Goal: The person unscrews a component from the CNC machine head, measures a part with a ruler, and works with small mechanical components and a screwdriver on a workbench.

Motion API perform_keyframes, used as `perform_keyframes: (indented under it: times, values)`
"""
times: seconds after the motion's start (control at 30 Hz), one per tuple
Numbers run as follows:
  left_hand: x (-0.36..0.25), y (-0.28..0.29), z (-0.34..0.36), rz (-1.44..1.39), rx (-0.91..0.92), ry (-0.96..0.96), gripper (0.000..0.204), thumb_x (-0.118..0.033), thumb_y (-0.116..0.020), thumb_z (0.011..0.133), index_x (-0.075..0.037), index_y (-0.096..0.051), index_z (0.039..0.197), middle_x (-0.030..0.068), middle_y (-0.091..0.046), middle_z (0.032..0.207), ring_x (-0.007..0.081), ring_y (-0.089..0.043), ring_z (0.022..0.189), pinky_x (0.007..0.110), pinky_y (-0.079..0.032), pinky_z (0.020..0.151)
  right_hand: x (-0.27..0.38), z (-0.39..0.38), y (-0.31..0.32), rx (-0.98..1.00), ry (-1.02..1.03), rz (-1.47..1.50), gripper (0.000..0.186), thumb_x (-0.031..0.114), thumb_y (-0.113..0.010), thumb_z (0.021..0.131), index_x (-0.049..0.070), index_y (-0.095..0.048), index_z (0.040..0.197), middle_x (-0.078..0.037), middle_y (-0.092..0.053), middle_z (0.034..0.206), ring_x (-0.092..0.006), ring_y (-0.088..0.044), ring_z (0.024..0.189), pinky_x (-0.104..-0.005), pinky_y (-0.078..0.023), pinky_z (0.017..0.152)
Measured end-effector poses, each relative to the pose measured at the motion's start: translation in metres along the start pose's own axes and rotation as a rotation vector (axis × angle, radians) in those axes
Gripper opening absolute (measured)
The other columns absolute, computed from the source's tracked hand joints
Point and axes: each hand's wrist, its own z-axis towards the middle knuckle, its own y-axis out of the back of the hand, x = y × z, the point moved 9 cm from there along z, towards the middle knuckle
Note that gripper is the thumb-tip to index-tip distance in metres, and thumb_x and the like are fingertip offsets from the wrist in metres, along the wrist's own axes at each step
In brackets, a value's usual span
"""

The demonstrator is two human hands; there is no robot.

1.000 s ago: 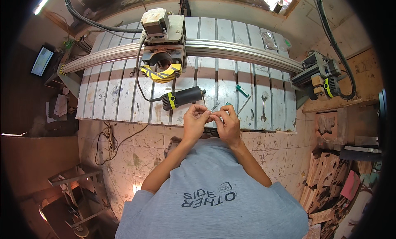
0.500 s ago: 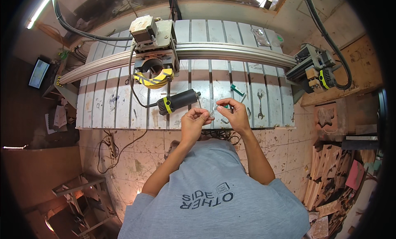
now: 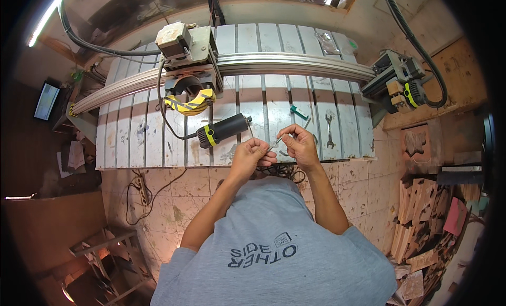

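Note:
Over the near edge of the slotted machine bed, my two hands are close together. A small, thin, greyish rod-like piece point(image 3: 273, 144) spans the gap between them; its exact kind is too small to tell. My left hand point(image 3: 249, 157) pinches its lower end between thumb and fingers. At the upper end, my right hand point(image 3: 300, 150) is closed in a pinch too. Left of the hands lies a black router motor point(image 3: 230, 128) with a yellow-green band, its collet end pointing toward them. A small green plastic piece point(image 3: 299, 112) and an open-end wrench point(image 3: 330, 131) lie beyond my right hand.
A gantry beam point(image 3: 295, 66) crosses the bed point(image 3: 142, 137). It carries a tool mount point(image 3: 187, 87) with a yellow-and-black striped clamp. A cable runs from the motor up to the mount. Wood offcuts point(image 3: 416, 216) are stacked at right; a power strip point(image 3: 141, 190) lies on the floor.
The hands stay pinched together, turning slightly, and the thin piece between them shows more plainly. The whole view has shifted a little; the motor and wrench keep their places on the bed.

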Motion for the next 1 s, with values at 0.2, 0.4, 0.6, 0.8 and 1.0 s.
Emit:
perform_keyframes:
  times: [0.2,0.4,0.6,0.8,1.0]
  values:
    - [0.014,-0.007,-0.001,-0.097,0.037,0.134,0.021,-0.024,-0.063,0.107,-0.003,-0.060,0.107,0.0106,-0.073,0.087,0.0179,-0.075,0.074,0.023,-0.060,0.062,-0.011,-0.007,0.001,-0.052,0.020,0.129,0.014,0.014,-0.064,0.105,0.001,-0.063,0.108,0.001,-0.061,0.082,0.0007,-0.028,0.047,-0.0182,-0.023,0.041]
    - [0.032,-0.010,-0.003,-0.270,0.095,0.281,0.017,-0.021,-0.060,0.108,-0.005,-0.061,0.105,0.0077,-0.071,0.084,0.0160,-0.074,0.072,0.021,-0.059,0.059,-0.018,-0.006,0.003,-0.044,-0.009,0.251,0.014,0.015,-0.065,0.105,0.001,-0.062,0.107,0.003,-0.054,0.077,0.0003,-0.028,0.046,-0.0191,-0.023,0.040]
    - [0.026,-0.011,-0.008,-0.229,0.119,0.254,0.019,-0.025,-0.061,0.107,-0.006,-0.059,0.107,0.0088,-0.071,0.087,0.0175,-0.075,0.072,0.022,-0.060,0.060,-0.007,-0.006,-0.004,0.048,0.020,0.088,0.011,0.011,-0.064,0.105,0.001,-0.063,0.109,-0.002,-0.068,0.087,0.0011,-0.034,0.049,-0.0185,-0.026,0.041]
    - [-0.004,-0.017,-0.006,-0.073,0.033,0.143,0.033,-0.034,-0.067,0.104,-0.002,-0.064,0.112,0.0118,-0.073,0.092,0.0169,-0.075,0.073,0.023,-0.060,0.061,0.005,-0.002,-0.004,0.011,0.032,-0.141,0.019,0.008,-0.064,0.103,-0.001,-0.069,0.119,-0.005,-0.075,0.099,0.0016,-0.042,0.054,-0.0172,-0.033,0.046]
    - [-0.012,-0.015,-0.003,0.040,-0.047,-0.018,0.028,-0.026,-0.070,0.103,0.002,-0.069,0.106,0.0137,-0.074,0.097,0.0178,-0.076,0.079,0.024,-0.062,0.066,0.004,-0.004,-0.010,-0.051,0.052,-0.173,0.019,0.006,-0.065,0.101,-0.001,-0.070,0.118,-0.004,-0.076,0.102,0.0021,-0.043,0.056,-0.0168,-0.035,0.048]
